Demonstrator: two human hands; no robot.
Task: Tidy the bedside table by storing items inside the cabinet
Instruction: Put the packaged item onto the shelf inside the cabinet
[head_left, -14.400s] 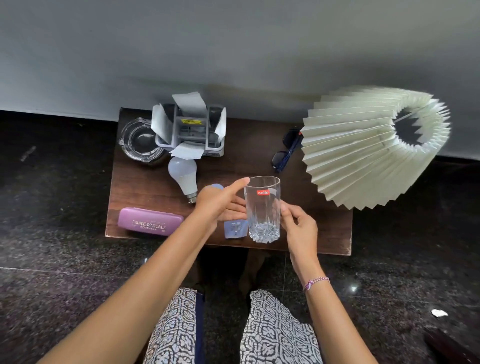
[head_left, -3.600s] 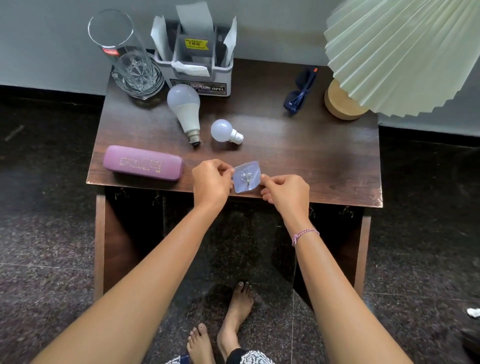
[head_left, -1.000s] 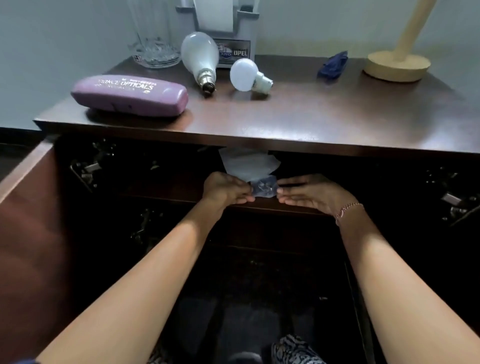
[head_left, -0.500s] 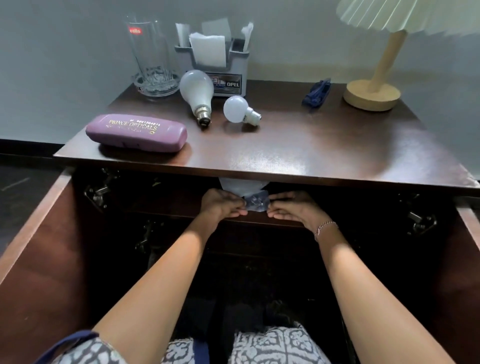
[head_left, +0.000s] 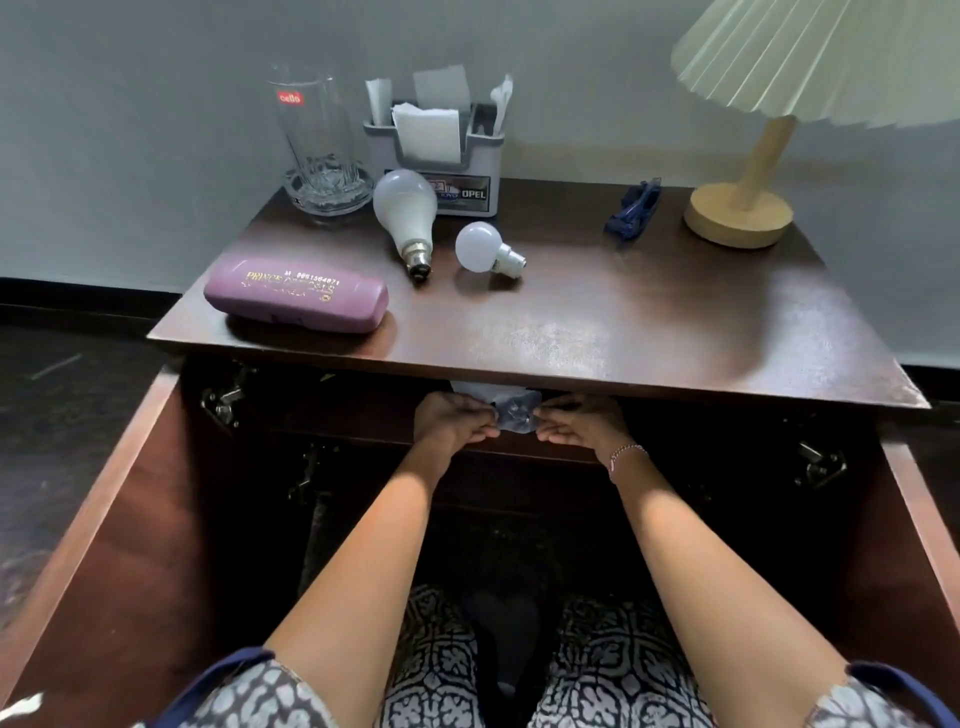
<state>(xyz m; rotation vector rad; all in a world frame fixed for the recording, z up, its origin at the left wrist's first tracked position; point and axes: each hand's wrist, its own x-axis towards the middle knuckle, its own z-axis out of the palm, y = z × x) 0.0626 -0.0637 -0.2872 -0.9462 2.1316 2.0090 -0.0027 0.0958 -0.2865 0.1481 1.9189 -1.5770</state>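
Both hands reach into the open cabinet (head_left: 701, 457) under the tabletop (head_left: 597, 322). My left hand (head_left: 454, 423) and my right hand (head_left: 579, 423) pinch the two sides of a small clear hook packet (head_left: 516, 412) just above the inner shelf. A pale sheet (head_left: 475, 388) lies behind it, partly hidden by the table edge. On top lie a purple glasses case (head_left: 296, 295), a large bulb (head_left: 407, 213), a small bulb (head_left: 483, 248) and blue sunglasses (head_left: 631, 208).
A tall glass (head_left: 311, 135) in an ashtray and a grey tissue holder (head_left: 434, 156) stand at the back by the wall. A lamp (head_left: 740, 208) with a pleated shade occupies the back right corner. Both cabinet doors (head_left: 104, 519) hang open at my sides.
The view has pulled back and up a little. My hands still hold the hook packet at the same spot inside the cabinet, a touch lower against the shelf.
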